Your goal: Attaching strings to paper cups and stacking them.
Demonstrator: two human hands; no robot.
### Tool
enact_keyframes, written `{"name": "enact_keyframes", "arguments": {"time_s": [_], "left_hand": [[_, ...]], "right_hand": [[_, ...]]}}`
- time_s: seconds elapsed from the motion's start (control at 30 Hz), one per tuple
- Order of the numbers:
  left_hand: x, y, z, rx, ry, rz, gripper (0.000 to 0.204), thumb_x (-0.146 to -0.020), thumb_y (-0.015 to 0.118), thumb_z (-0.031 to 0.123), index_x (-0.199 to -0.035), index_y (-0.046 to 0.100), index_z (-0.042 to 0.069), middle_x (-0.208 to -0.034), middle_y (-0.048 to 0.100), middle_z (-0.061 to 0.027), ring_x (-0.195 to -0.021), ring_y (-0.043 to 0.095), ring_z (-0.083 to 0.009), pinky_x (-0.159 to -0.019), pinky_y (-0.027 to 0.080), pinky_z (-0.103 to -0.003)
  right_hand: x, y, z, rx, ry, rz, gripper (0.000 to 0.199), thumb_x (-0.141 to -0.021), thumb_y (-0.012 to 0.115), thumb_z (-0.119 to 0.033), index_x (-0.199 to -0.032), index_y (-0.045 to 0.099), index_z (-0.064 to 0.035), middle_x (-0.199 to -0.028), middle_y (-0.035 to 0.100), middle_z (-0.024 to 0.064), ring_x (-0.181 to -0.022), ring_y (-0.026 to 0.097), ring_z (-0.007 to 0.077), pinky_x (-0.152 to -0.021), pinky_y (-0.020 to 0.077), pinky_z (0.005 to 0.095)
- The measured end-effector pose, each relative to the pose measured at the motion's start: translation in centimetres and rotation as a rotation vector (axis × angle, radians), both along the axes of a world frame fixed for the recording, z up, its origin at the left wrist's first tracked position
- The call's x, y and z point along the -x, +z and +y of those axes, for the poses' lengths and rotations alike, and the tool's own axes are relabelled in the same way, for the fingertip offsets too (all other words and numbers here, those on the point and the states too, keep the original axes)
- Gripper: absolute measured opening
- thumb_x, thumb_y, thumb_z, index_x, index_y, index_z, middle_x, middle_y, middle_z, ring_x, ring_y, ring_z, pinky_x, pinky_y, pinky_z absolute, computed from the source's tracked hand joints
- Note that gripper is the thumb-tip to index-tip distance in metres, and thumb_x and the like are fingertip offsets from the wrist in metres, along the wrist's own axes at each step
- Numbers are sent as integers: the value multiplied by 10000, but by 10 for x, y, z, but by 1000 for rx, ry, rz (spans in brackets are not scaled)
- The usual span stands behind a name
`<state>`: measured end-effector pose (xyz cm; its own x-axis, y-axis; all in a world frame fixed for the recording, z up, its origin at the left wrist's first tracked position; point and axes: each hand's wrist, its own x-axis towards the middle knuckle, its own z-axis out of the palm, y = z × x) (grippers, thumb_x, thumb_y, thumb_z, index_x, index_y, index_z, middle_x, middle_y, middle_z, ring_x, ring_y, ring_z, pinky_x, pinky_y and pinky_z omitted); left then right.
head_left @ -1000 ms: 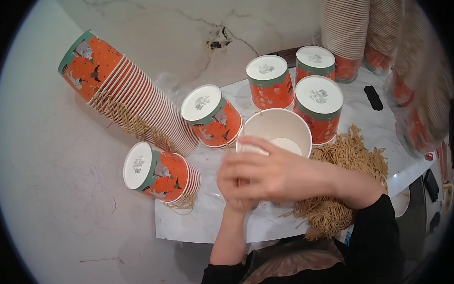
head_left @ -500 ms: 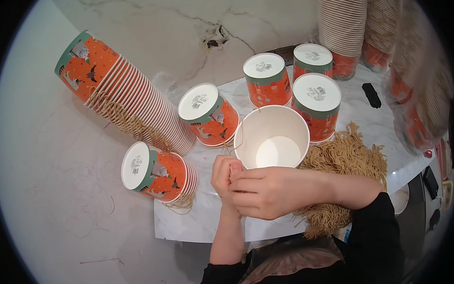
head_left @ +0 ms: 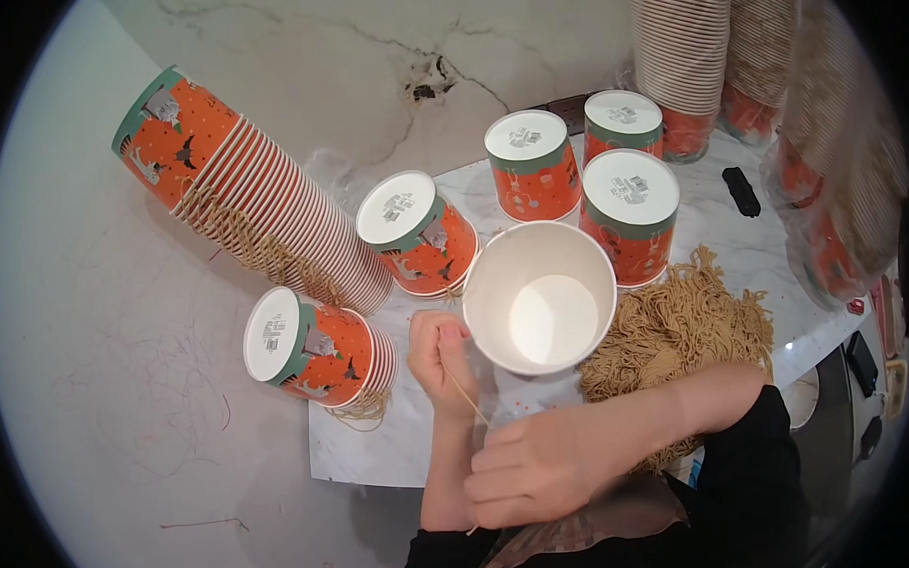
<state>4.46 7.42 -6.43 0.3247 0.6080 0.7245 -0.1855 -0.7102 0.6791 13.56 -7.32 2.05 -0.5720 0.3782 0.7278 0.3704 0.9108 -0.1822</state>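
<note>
A paper bucket (head_left: 482,273) stands open end up in front of me, white inside. Just left of its near rim, my left hand (head_left: 440,363) is closed, pinching a tan cord (head_left: 463,392). The cord runs taut down to my right hand (head_left: 536,466), which is curled round it near my body. A short cord end pokes out below that hand. Its fingertips are mostly hidden under the back of the hand. Whether the cord is tied to the bucket does not show.
Tan cords (head_left: 676,326) lie heaped right of the bucket. Upturned orange buckets (head_left: 632,218) stand behind it. A long nested stack (head_left: 271,200) leans leftward, with a short stack (head_left: 327,349) nearer. Bagged stacks (head_left: 681,46) and a black object (head_left: 742,191) are at right.
My right hand has drawn away from the left, down toward my body, stretching the cord between them. The open bucket now sits slightly nearer and left.
</note>
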Motion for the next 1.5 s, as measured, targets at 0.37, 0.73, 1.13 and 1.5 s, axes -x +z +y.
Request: {"name": "enact_keyframes", "arguments": {"time_s": [0.37,0.73,1.13,1.5], "left_hand": [[8,9,19,108,35,-54,382,-804,499,-49,-1166,621,-43,-1089,633,-116,-1024,591,-202,-964,445,-329],[33,77,-44,71,-270,93,223,-926,700,174,-981,693,-43,-930,715,-116,-857,662,-183,-790,504,-298],[24,73,-50,282,-430,-6,145,-1024,535,85,-930,575,-18,-857,622,-69,-757,593,-122,-689,478,-256],[-4,88,-54,-33,-507,972,321,-815,714,181,-1105,691,46,-996,725,-138,-869,718,-294,-758,561,-377]], "right_hand": [[-23,13,-9,22,-288,91,167,-826,712,-123,-990,694,-105,-793,600,-5,-679,632,138,-535,481,285],[-46,40,-8,421,-494,424,87,-854,696,-28,-933,662,-15,-804,627,53,-650,592,145,-559,462,273],[-46,53,-27,296,-489,329,117,-823,703,-54,-933,663,-62,-838,604,71,-709,628,250,-600,505,340],[-15,28,-39,310,-26,1,128,-856,687,-145,-942,611,-87,-1002,533,42,-807,599,221,-635,494,354]]}}
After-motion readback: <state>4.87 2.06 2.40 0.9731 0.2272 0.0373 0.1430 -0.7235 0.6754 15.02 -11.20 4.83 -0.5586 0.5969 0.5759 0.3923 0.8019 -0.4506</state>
